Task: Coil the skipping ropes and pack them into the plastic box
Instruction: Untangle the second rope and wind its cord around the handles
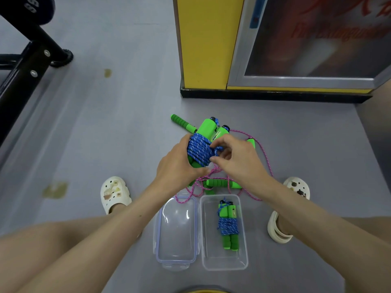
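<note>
The left hand [179,161] is clamping the blue rope bundle [198,150] while the right hand [239,161] is pinching its loose end [219,148], where a slipping pinch is risking the wraps unwinding.

A coiled rope [228,226] lies in the plastic box [211,258]; its lid [176,229] lies left of the box (just beside); behind the box a loose rope [220,183], a wound bundle [200,150] farther back.

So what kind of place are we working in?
Likely a gym: a black steel rack holding what looks like a weight plate, a grey floor, and a fire-extinguisher cabinet beside a yellow pillar.
</note>
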Demonstrator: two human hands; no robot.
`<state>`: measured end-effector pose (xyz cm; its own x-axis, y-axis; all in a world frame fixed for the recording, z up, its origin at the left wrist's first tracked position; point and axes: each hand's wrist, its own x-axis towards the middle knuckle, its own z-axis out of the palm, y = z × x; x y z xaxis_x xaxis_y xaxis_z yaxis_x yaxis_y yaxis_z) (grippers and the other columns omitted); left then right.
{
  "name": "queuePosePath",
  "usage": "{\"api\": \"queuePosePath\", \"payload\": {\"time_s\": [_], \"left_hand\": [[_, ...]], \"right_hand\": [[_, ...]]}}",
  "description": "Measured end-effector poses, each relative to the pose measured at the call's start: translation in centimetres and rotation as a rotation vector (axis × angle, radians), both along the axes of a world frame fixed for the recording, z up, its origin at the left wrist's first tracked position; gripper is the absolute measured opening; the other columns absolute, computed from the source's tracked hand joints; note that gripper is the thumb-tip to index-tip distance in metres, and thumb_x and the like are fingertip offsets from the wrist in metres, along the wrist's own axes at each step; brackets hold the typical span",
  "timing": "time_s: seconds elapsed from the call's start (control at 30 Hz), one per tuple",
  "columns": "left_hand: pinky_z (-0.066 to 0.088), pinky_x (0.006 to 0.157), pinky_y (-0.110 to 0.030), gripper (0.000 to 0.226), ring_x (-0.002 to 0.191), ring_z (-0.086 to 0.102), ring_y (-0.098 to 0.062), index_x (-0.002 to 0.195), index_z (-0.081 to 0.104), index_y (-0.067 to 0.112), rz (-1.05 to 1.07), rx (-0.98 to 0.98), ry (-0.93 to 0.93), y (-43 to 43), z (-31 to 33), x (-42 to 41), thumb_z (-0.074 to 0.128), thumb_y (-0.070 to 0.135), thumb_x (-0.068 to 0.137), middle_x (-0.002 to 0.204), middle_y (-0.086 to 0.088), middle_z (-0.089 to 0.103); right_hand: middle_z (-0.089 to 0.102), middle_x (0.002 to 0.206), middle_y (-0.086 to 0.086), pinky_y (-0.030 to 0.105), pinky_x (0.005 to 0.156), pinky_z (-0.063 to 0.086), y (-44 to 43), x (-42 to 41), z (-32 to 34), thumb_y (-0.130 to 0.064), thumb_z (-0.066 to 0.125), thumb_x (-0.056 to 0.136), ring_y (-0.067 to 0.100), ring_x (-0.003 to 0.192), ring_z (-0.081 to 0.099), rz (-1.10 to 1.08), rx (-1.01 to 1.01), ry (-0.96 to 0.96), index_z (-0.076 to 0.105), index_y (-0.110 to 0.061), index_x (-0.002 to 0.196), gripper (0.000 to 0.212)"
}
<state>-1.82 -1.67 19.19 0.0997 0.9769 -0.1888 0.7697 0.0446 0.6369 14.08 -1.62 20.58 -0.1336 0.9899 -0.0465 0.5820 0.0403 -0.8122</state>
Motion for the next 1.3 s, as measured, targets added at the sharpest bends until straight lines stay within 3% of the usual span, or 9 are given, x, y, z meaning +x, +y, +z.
{"api": "queuePosePath", "payload": {"time_s": [0.17, 0.4, 0.63, 0.77, 0.87, 1.1, 1.17, 1.23, 1.3], "left_hand": [[0.051, 0.082, -0.036, 0.092, 0.098, 0.06, -0.013, 0.136, 0.032, 0.03, -0.012, -0.003, -0.055, 0.0, 0.0, -0.4, 0.085, 0.043, 0.062, 0.11, 0.016, 0.057], [0.053, 0.081, -0.039, 0.092, 0.096, 0.061, -0.013, 0.135, 0.03, 0.029, -0.04, 0.005, -0.057, -0.6, -0.5, -0.2, 0.084, 0.048, 0.062, 0.105, 0.018, 0.054], [0.052, 0.077, -0.033, 0.088, 0.098, 0.058, -0.012, 0.133, 0.036, 0.027, -0.053, 0.037, 0.045, -0.9, -0.5, -0.1, 0.075, 0.063, 0.063, 0.117, 0.01, 0.054], [0.051, 0.075, -0.031, 0.087, 0.097, 0.057, -0.012, 0.132, 0.04, 0.027, -0.074, 0.041, 0.113, -1.3, -0.4, 0.4, 0.067, 0.072, 0.063, 0.116, 0.009, 0.052], [0.047, 0.07, -0.028, 0.079, 0.09, 0.057, -0.01, 0.127, 0.043, 0.029, -0.098, 0.032, 0.128, -1.8, -0.2, 1.0, 0.065, 0.072, 0.064, 0.11, 0.012, 0.053], [0.041, 0.061, -0.027, 0.049, 0.078, 0.057, -0.012, 0.109, 0.044, 0.032, -0.057, 0.042, 0.118, -1.8, -0.3, 1.2, 0.065, 0.053, 0.07, 0.093, 0.015, 0.052], [0.038, 0.06, -0.025, 0.051, 0.076, 0.054, -0.011, 0.112, 0.046, 0.031, -0.01, 0.031, 0.073, -1.6, -0.2, 1.1, 0.067, 0.052, 0.071, 0.088, 0.017, 0.052], [0.045, 0.066, -0.028, 0.058, 0.08, 0.057, -0.011, 0.117, 0.047, 0.029, 0.051, 0.034, 0.013, -1.3, 0.0, 0.8, 0.07, 0.057, 0.071, 0.089, 0.017, 0.054], [0.052, 0.074, -0.036, 0.065, 0.086, 0.061, -0.013, 0.118, 0.047, 0.028, 0.118, 0.017, -0.065, -0.8, 0.1, 0.5, 0.072, 0.062, 0.069, 0.091, 0.014, 0.058]], "right_hand": [[0.063, 0.085, 0.004, 0.022, 0.064, 0.05, -0.4, -0.1, 0.7, -0.003, 0.069, 0.081, 0.009, 0.067, 0.057, 0.027, 0.012, 0.065, 0.048, -0.017, 0.103, 0.034], [0.066, 0.077, 0.005, 0.023, 0.061, 0.055, 0.3, 0.1, 0.4, -0.01, 0.07, 0.083, 0.019, 0.065, 0.063, -0.004, -0.132, 0.277, 0.057, -0.018, 0.095, 0.02], [0.068, 0.069, 0.002, 0.038, 0.067, 0.056, 0.3, 0.0, 0.0, -0.009, 0.059, 0.091, 0.014, 0.064, 0.064, 0.141, -0.045, 0.112, 0.052, -0.021, 0.094, 0.014], [0.066, 0.061, 0.0, 0.026, 0.061, 0.051, 0.3, 0.0, -0.1, -0.011, 0.06, 0.089, 0.01, 0.06, 0.06, 0.153, -0.054, 0.054, 0.054, -0.018, 0.095, 0.01], [0.054, 0.048, -0.006, 0.013, 0.052, 0.037, 0.5, 0.0, 0.0, -0.01, 0.061, 0.086, 0.005, 0.049, 0.05, 0.193, -0.082, 0.013, 0.056, -0.021, 0.091, 0.013], [0.053, 0.056, -0.001, 0.013, 0.053, 0.037, 0.1, -0.3, 0.1, -0.013, 0.063, 0.088, 0.003, 0.049, 0.046, 0.266, -0.177, 0.055, 0.054, -0.02, 0.095, 0.013], [0.058, 0.063, 0.001, 0.018, 0.055, 0.042, 0.1, -0.2, 0.3, -0.012, 0.062, 0.088, 0.007, 0.053, 0.049, 0.238, -0.192, 0.119, 0.055, -0.022, 0.095, 0.014], [0.062, 0.071, 0.006, 0.031, 0.062, 0.051, 0.3, -0.1, 0.5, -0.007, 0.058, 0.09, 0.023, 0.064, 0.057, 0.202, -0.212, 0.215, 0.055, -0.022, 0.096, 0.016], [0.065, 0.077, 0.007, 0.029, 0.069, 0.054, 0.6, 0.2, 0.8, 0.002, 0.051, 0.091, 0.02, 0.07, 0.061, 0.169, -0.219, 0.328, 0.055, -0.017, 0.098, 0.021]]}}
